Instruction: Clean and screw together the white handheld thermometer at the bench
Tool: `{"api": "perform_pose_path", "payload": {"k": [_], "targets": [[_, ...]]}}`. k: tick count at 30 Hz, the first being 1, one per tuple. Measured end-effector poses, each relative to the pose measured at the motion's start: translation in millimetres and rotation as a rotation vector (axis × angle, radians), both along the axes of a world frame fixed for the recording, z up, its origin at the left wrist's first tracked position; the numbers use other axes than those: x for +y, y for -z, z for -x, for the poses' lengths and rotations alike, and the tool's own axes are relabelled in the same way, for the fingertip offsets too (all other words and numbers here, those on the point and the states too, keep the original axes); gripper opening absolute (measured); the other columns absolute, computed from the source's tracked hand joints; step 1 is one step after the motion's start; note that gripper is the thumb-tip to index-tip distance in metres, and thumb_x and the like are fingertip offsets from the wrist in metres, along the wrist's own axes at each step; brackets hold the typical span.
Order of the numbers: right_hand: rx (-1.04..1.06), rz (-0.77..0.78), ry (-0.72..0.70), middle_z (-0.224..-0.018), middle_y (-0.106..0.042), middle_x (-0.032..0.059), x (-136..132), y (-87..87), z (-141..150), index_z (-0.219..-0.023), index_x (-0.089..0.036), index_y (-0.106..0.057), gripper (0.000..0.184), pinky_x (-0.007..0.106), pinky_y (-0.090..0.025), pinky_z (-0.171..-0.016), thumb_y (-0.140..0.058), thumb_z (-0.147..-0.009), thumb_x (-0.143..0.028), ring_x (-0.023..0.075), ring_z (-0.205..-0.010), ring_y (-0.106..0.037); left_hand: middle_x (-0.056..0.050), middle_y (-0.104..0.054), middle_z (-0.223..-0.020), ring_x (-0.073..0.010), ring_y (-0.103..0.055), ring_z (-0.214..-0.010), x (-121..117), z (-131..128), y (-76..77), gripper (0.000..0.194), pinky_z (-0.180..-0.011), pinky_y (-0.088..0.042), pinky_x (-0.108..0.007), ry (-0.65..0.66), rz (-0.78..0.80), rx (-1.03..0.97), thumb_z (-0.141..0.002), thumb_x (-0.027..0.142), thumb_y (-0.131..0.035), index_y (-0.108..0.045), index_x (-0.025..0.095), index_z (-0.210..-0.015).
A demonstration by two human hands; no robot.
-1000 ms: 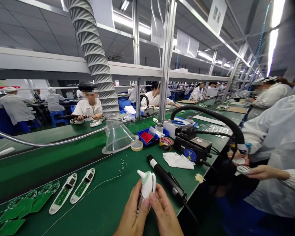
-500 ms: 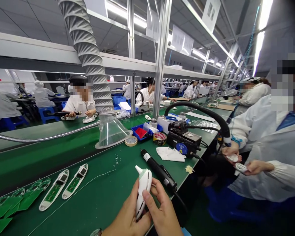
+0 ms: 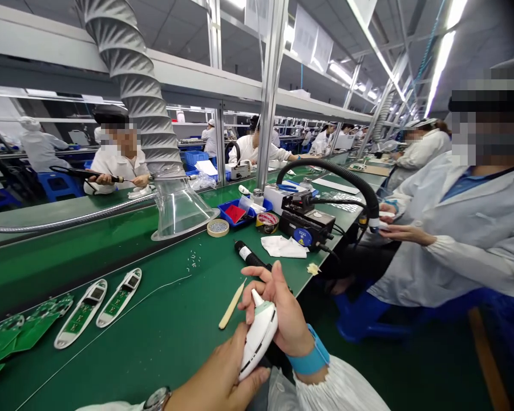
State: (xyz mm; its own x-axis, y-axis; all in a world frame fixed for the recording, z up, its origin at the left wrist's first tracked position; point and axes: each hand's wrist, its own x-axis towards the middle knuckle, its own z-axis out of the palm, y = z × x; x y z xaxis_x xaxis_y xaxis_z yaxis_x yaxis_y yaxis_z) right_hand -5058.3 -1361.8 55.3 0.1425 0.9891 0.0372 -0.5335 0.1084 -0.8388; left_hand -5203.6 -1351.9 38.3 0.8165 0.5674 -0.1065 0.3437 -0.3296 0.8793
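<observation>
A white ear thermometer (image 3: pixel 260 337) with a pointed tip is held over the bench's front edge. My left hand (image 3: pixel 225 371) is closed around its lower body. Just behind the tip, my right hand (image 3: pixel 284 317) has its fingers apart and extended; whether it still touches the thermometer is unclear. On the green bench left of the tip lies a cream-coloured pointed stick (image 3: pixel 231 305). A black electric screwdriver (image 3: pixel 246 254) lies beyond my right fingers, partly hidden by them. Further left are two open thermometer halves (image 3: pixel 81 314) with green boards and small displays.
Green circuit boards (image 3: pixel 29 331) are piled at far left. A clear fume hood (image 3: pixel 182 208) hangs over the bench's back edge. Nearby stand a dish of screws (image 3: pixel 218 228), a tape roll (image 3: pixel 267 222), a blue tray (image 3: pixel 225 211) and a black soldering station (image 3: pixel 303 228). A co-worker (image 3: pixel 466 228) sits at right.
My right hand has loosened from the thermometer and opened behind its tip, while my left hand keeps hold. The cream stick has come into view. The camera view has shifted.
</observation>
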Motion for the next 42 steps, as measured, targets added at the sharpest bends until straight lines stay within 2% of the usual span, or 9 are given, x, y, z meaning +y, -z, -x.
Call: {"api": "perform_pose_path", "payload": {"k": [3,8,13,18,25,33,38,40,42], "targets": [[0.048,0.027,-0.008,-0.04,-0.047,-0.0046,5.3,4.5,3.9,-0.086,-0.014,-0.058,0.06,0.021,-0.041,-0.038,-0.033,-0.082,-0.068,0.0101,-0.029,-0.046,-0.017,-0.056,-0.119,-0.0333,-0.054,-0.102,-1.9,1.4,-3.0,0.054,-0.085,-0.044,-0.042,-0.008,-0.098,0.137,-0.08,0.038,-0.05,-0.041,0.016,-0.128],[0.081,0.052,0.003,-0.038,-0.045,-0.0048,8.6,9.5,4.9,-0.075,-0.014,-0.059,0.061,0.021,-0.039,-0.033,-0.036,-0.079,-0.07,0.0106,-0.028,-0.045,-0.019,-0.054,-0.12,-0.0327,-0.052,-0.104,-1.7,3.2,-11.6,0.049,-0.089,-0.041,-0.044,0.064,-0.142,0.192,-0.084,0.033,-0.041,-0.037,0.014,-0.129],[0.114,0.057,0.022,-0.04,-0.047,-0.0045,12.3,7.5,2.9,-0.078,-0.013,-0.06,0.059,0.023,-0.042,-0.038,-0.042,-0.077,-0.069,0.01,-0.029,-0.045,-0.014,-0.058,-0.111,-0.0279,-0.055,-0.099,7.2,-1.6,-7.7,0.039,-0.088,-0.042,-0.041,0.063,-0.144,0.089,-0.084,0.027,-0.04,-0.041,0.017,-0.122],[0.228,0.044,0.033,-0.052,-0.058,0.0007,11.3,11.0,8.1,-0.086,-0.017,-0.058,0.055,0.024,-0.045,-0.05,-0.039,-0.08,-0.068,0.0135,-0.045,-0.055,-0.015,-0.048,-0.126,-0.0284,-0.05,-0.109,9.2,-6.7,-1.2,0.044,-0.091,-0.04,-0.042,-0.036,-0.192,0.028,-0.085,0.024,-0.039,-0.032,0.019,-0.128],[0.205,0.056,-0.031,-0.03,-0.041,-0.0055,20.0,24.9,16.7,-0.062,-0.016,-0.056,0.055,0.024,-0.041,-0.045,-0.042,-0.079,-0.066,0.0082,-0.026,-0.038,-0.021,-0.056,-0.111,-0.0308,-0.057,-0.095,3.3,-3.1,2.4,0.038,-0.079,-0.045,-0.042,0.003,-0.297,0.155,-0.087,0.025,-0.031,-0.04,0.012,-0.122],[0.201,0.129,-0.207,-0.035,-0.047,-0.0048,35.3,36.3,9.1,-0.067,-0.016,-0.057,0.05,0.024,-0.044,-0.051,-0.044,-0.08,-0.062,0.0083,-0.03,-0.042,-0.023,-0.05,-0.119,-0.0304,-0.05,-0.106,6.3,-0.9,4.7,0.052,-0.088,-0.041,-0.041,-0.071,-0.04,0.074,-0.084,0.032,-0.041,-0.029,0.006,-0.128],[0.187,0.171,-0.255,-0.041,-0.05,-0.0049,41.7,36.6,11.7,-0.072,-0.017,-0.057,0.045,0.025,-0.044,-0.055,-0.05,-0.078,-0.06,0.009,-0.035,-0.046,-0.017,-0.051,-0.114,-0.0245,-0.05,-0.097,9.7,-3.5,1.9,0.056,-0.087,-0.039,-0.038,-0.154,0.085,0.001,-0.079,0.029,-0.047,-0.03,0.008,-0.127],[0.059,0.178,-0.229,-0.055,-0.06,-0.0012,41.7,30.6,7.7,-0.081,-0.017,-0.059,0.041,0.026,-0.045,-0.059,-0.054,-0.076,-0.057,0.013,-0.049,-0.056,-0.009,-0.054,-0.101,-0.0184,-0.05,-0.083,14.8,-3.1,0.7,0.048,-0.075,-0.042,-0.031,-0.199,0.218,-0.061,-0.076,0.028,-0.051,-0.039,0.013,-0.12],[-0.23,0.131,-0.122,-0.078,-0.065,0.0029,40.5,21.6,-4.8,-0.094,-0.018,-0.058,0.039,0.029,-0.045,-0.068,-0.061,-0.074,-0.052,0.0174,-0.072,-0.061,-0.001,-0.054,-0.082,-0.012,-0.046,-0.066,23.2,0.6,-0.9,0.038,-0.06,-0.039,-0.024,-0.277,0.402,-0.122,-0.074,0.031,-0.056,-0.049,0.015,-0.107]]}}
